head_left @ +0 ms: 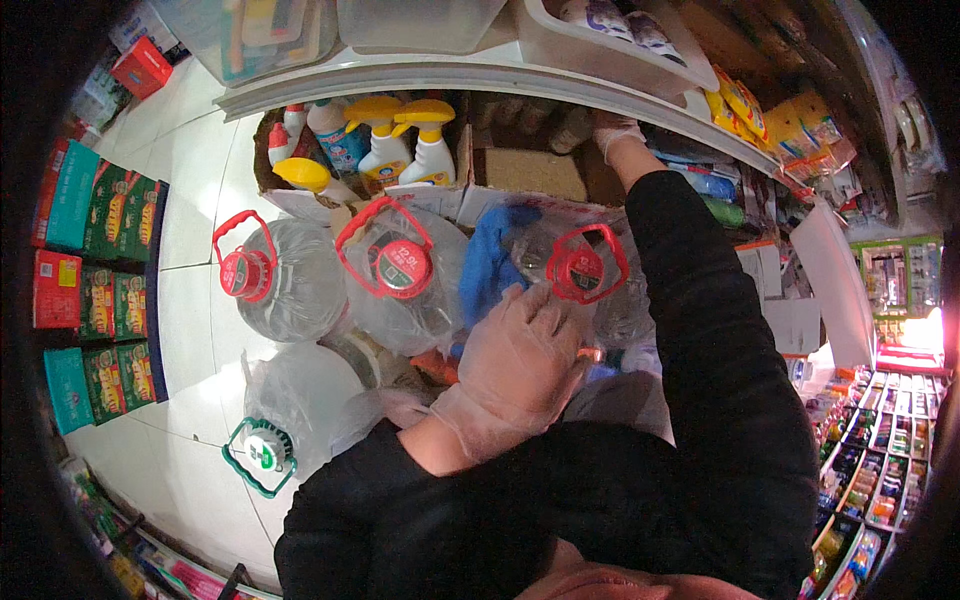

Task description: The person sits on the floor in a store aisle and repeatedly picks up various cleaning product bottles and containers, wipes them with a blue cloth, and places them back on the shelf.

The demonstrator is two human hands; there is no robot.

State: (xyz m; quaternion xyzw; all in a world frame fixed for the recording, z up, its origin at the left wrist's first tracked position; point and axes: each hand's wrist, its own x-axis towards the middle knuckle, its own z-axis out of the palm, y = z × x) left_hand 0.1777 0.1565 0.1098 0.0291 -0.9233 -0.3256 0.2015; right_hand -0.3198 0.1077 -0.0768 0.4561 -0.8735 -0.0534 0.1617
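Note:
My left hand [521, 360], in a thin clear glove, lies over the large water bottles, close to the red handle [589, 262] of the right one and a blue cloth [495, 259]. What its fingers hold, if anything, is not clear. Gloved too, my right hand [619, 135] reaches under the shelf edge into an open cardboard box [536, 201]. Its fingers are partly hidden in shadow beside some dark bottles or jars [571, 131]. Spray bottles [427, 154] with yellow heads stand in the box on the left.
Large water bottles [289, 289] with red handles stand before the shelf [420, 75]; another with a green handle [259, 457] is nearer me. Stacked cartons [112, 292] stand at the left. Plastic bins [615, 52] sit above. A white board [832, 277] juts out at the right.

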